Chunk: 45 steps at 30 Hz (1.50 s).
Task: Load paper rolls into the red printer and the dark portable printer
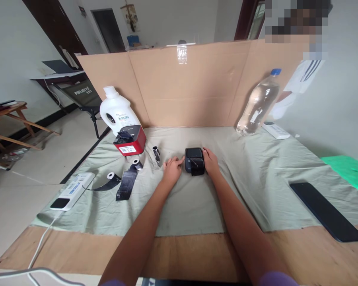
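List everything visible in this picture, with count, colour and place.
Machine: 1, black, centre
Paper rolls: 3, black and white, centre left
Jug: 1, white, back left
Box: 1, red and black, before jug
Bottle: 1, clear, back right
Flat device: 1, white, beside bottle
Power strip: 1, white, left
Cable: count unclear, white, bottom left
Phone: 1, black, right
Plastic item: 1, green, far right
Cardboard: 1, brown, back
Table: 1, brown, underneath
Cloth: 1, greenish, on table
Chair: 1, dark, background left
Laptop: 1, dark, background left
Wooden stand: 1, brown, far left
Person: 1, white top, back right
Left hand: 1, bare, machine's left
Right hand: 1, bare, machine's right
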Each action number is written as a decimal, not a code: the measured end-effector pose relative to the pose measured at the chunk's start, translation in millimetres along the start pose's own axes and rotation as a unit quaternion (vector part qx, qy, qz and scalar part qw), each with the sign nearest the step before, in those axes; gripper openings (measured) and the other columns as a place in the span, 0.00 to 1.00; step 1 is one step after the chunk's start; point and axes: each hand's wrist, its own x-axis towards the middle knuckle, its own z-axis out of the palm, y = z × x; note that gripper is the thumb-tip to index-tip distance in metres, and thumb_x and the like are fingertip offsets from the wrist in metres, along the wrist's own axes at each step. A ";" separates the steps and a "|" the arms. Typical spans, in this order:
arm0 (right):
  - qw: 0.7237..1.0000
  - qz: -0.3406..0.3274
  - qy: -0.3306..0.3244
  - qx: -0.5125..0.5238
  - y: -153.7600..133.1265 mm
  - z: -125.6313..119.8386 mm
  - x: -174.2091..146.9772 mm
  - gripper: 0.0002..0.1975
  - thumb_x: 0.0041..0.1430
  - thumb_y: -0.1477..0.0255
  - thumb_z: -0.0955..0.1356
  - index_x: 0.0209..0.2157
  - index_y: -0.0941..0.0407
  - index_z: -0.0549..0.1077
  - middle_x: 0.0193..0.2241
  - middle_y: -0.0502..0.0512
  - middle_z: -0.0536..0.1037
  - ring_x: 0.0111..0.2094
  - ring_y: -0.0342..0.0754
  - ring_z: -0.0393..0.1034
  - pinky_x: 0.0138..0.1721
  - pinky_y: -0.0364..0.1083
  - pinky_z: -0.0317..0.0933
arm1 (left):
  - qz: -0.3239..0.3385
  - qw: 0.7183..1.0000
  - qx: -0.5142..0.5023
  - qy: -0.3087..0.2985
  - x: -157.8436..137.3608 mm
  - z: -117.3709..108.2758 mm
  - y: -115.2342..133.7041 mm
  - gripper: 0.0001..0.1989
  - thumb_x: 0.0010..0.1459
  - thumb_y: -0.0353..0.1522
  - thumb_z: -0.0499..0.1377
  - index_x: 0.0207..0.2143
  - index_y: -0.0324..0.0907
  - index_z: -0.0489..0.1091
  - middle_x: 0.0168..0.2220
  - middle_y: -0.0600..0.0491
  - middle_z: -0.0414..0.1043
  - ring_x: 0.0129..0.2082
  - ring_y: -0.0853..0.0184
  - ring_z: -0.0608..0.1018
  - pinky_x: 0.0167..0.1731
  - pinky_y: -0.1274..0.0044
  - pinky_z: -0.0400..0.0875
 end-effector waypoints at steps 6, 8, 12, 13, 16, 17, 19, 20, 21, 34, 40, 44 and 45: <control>1.000 0.003 -0.002 0.002 1.3 -0.5 1.3 0.26 0.63 0.59 0.59 0.53 0.59 0.75 0.52 0.63 0.78 0.55 0.55 0.70 0.60 0.55 0.59 | 0.002 1.000 0.018 0.004 -1.4 -3.2 2.1 0.30 0.60 0.21 0.48 0.58 0.55 0.71 0.44 0.51 0.75 0.46 0.60 0.70 0.47 0.68 0.58; 1.000 0.004 -0.003 0.001 1.0 -0.9 1.3 0.26 0.63 0.60 0.59 0.53 0.59 0.75 0.52 0.63 0.77 0.55 0.55 0.70 0.61 0.55 0.59 | 0.008 1.000 0.025 0.005 -1.7 -4.0 2.6 0.31 0.59 0.20 0.49 0.59 0.55 0.71 0.44 0.51 0.75 0.47 0.60 0.70 0.47 0.69 0.58; 1.000 -0.001 -0.001 -0.002 1.2 -1.2 1.0 0.24 0.63 0.61 0.59 0.53 0.58 0.75 0.53 0.61 0.77 0.56 0.54 0.70 0.61 0.55 0.59 | 0.008 1.000 0.029 0.005 -1.3 -4.3 3.0 0.32 0.59 0.19 0.49 0.59 0.55 0.71 0.44 0.51 0.75 0.46 0.60 0.70 0.47 0.69 0.59; 1.000 0.000 -0.001 -0.003 1.6 -1.1 1.0 0.24 0.63 0.61 0.60 0.53 0.58 0.75 0.53 0.61 0.77 0.56 0.54 0.70 0.61 0.55 0.59 | 0.007 1.000 0.029 0.004 -1.0 -4.1 3.1 0.31 0.59 0.20 0.49 0.59 0.55 0.71 0.44 0.51 0.75 0.47 0.60 0.70 0.47 0.69 0.59; 1.000 0.002 -0.002 -0.004 2.6 -1.0 1.8 0.23 0.63 0.61 0.60 0.53 0.57 0.76 0.52 0.61 0.78 0.55 0.54 0.70 0.61 0.55 0.59 | 0.004 1.000 0.026 0.005 -0.5 -3.2 3.0 0.31 0.60 0.20 0.49 0.59 0.55 0.71 0.44 0.51 0.75 0.47 0.60 0.70 0.47 0.69 0.59; 1.000 0.002 -0.001 -0.005 2.8 -1.1 2.2 0.23 0.63 0.62 0.61 0.52 0.57 0.76 0.52 0.61 0.78 0.55 0.54 0.70 0.61 0.55 0.59 | 0.002 1.000 0.024 0.006 -0.5 -2.9 2.9 0.30 0.60 0.20 0.49 0.59 0.55 0.71 0.44 0.51 0.75 0.47 0.60 0.70 0.48 0.69 0.59; 1.000 0.001 -0.001 -0.009 2.5 -1.3 3.0 0.22 0.63 0.63 0.61 0.52 0.57 0.76 0.52 0.60 0.78 0.54 0.55 0.71 0.60 0.56 0.60 | -0.001 1.000 0.023 0.009 -0.6 -2.6 2.7 0.30 0.60 0.20 0.49 0.58 0.55 0.72 0.45 0.51 0.75 0.47 0.60 0.70 0.48 0.69 0.59; 1.000 0.001 -0.002 -0.011 2.2 -1.5 3.3 0.21 0.63 0.64 0.61 0.51 0.57 0.77 0.51 0.60 0.78 0.54 0.54 0.71 0.60 0.56 0.60 | -0.002 1.000 0.024 0.010 -0.8 -2.6 2.7 0.30 0.61 0.21 0.49 0.58 0.55 0.72 0.45 0.51 0.75 0.47 0.60 0.70 0.48 0.69 0.59; 1.000 0.000 -0.003 -0.012 1.9 -1.7 3.6 0.21 0.63 0.65 0.61 0.51 0.57 0.76 0.51 0.61 0.78 0.54 0.54 0.71 0.60 0.55 0.60 | -0.003 1.000 0.024 0.010 -0.9 -2.8 2.7 0.30 0.61 0.21 0.49 0.58 0.55 0.72 0.44 0.51 0.75 0.47 0.60 0.71 0.48 0.69 0.59; 1.000 -0.011 -0.002 -0.012 4.2 0.3 3.0 0.21 0.63 0.65 0.61 0.51 0.58 0.76 0.52 0.62 0.78 0.53 0.55 0.72 0.58 0.56 0.62 | 0.004 0.999 0.028 0.017 -1.5 -3.1 2.3 0.29 0.62 0.21 0.48 0.57 0.56 0.72 0.42 0.51 0.75 0.47 0.60 0.71 0.47 0.68 0.59; 1.000 -0.014 -0.006 -0.013 5.5 -0.1 3.7 0.21 0.63 0.65 0.61 0.51 0.57 0.76 0.50 0.62 0.79 0.52 0.55 0.73 0.57 0.57 0.63 | 0.010 0.999 0.026 0.018 -0.3 -2.9 1.3 0.28 0.62 0.21 0.49 0.57 0.55 0.73 0.42 0.51 0.75 0.47 0.61 0.71 0.48 0.68 0.59; 0.999 -0.030 -0.006 -0.023 6.0 0.4 3.6 0.21 0.63 0.65 0.60 0.51 0.58 0.76 0.50 0.62 0.79 0.53 0.55 0.72 0.58 0.57 0.63 | 0.014 0.999 0.029 0.021 0.8 -0.7 -0.2 0.29 0.61 0.21 0.49 0.57 0.56 0.73 0.42 0.51 0.76 0.47 0.61 0.72 0.48 0.68 0.59; 0.999 -0.034 -0.007 -0.026 6.0 0.5 3.4 0.22 0.64 0.65 0.60 0.51 0.59 0.76 0.50 0.63 0.79 0.53 0.56 0.72 0.58 0.57 0.63 | 0.017 0.999 0.030 0.021 0.8 -0.6 -0.2 0.29 0.61 0.21 0.49 0.57 0.56 0.73 0.43 0.52 0.76 0.47 0.61 0.72 0.48 0.68 0.59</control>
